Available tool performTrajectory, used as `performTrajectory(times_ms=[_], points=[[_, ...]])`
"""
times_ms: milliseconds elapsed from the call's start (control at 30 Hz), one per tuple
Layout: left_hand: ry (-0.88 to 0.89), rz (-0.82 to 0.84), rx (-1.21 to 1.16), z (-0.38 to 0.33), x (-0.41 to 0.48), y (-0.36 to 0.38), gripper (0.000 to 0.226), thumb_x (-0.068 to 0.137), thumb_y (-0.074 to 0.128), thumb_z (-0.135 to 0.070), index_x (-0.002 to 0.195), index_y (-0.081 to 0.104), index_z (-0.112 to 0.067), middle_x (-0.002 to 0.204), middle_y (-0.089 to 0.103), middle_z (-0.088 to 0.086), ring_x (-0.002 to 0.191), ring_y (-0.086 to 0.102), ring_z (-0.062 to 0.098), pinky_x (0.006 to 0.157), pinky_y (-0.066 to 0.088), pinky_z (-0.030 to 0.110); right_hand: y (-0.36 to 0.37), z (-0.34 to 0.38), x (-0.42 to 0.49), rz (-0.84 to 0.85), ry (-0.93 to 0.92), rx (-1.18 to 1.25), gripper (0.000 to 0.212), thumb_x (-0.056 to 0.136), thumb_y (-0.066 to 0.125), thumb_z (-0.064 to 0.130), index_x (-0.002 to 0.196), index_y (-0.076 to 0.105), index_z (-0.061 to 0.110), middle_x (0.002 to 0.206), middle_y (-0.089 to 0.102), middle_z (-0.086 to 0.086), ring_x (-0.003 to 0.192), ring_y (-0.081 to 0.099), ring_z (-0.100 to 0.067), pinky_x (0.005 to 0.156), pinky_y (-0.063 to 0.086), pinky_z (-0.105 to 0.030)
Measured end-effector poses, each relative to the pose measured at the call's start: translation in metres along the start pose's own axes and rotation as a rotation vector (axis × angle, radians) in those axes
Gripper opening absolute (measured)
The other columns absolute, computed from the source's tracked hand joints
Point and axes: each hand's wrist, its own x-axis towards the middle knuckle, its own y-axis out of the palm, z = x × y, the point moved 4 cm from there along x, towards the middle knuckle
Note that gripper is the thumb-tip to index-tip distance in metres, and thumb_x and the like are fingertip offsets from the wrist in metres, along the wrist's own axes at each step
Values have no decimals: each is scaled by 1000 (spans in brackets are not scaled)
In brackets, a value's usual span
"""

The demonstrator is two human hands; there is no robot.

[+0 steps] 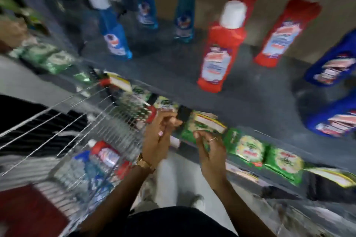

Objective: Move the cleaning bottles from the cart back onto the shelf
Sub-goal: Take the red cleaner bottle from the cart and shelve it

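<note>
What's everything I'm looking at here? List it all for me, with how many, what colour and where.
Red bottles: two, red, white labels, standing mid-shelf; the nearer one has a white cap.
Light blue bottles: three, clear blue, standing at the back left of the shelf.
Dark blue bottles: two, deep blue, at the right end of the shelf.
Shelf: one, dark grey, carries the bottles.
Green packets: many, green, on the shelf below; too blurred to count.
Cart: one, silver wire, lower left.
Bottles in cart: red and blue, blurred, count unclear.
Left hand: empty, gold watch on the wrist, beside the cart.
Right hand: ring on a finger, in front of the packets; nothing clearly held.
</note>
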Motion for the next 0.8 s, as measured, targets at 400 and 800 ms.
performTrajectory(times_ms=[400, 800], points=[[-1135, -53, 253, 265, -83, -231, 30, 90, 57, -21, 65, 40, -23, 79, 65, 12, 86, 65, 29, 75, 46, 39, 293, 55, 32, 614, -186, -532, 21, 88, 49, 17, 97, 67, 10, 92, 69, -22, 89, 61, -40, 71, 46, -41], [-1336, -288, -139, 374, -85, -202, 25, 89, 58, -22, 106, 62, -5, 108, 65, 18, 101, 64, 31, 73, 57, 26, 317, 31, 30, 506, -83, -675, 24, 88, 48, 16, 103, 65, 22, 94, 73, -13, 84, 65, -36, 71, 49, -39]])
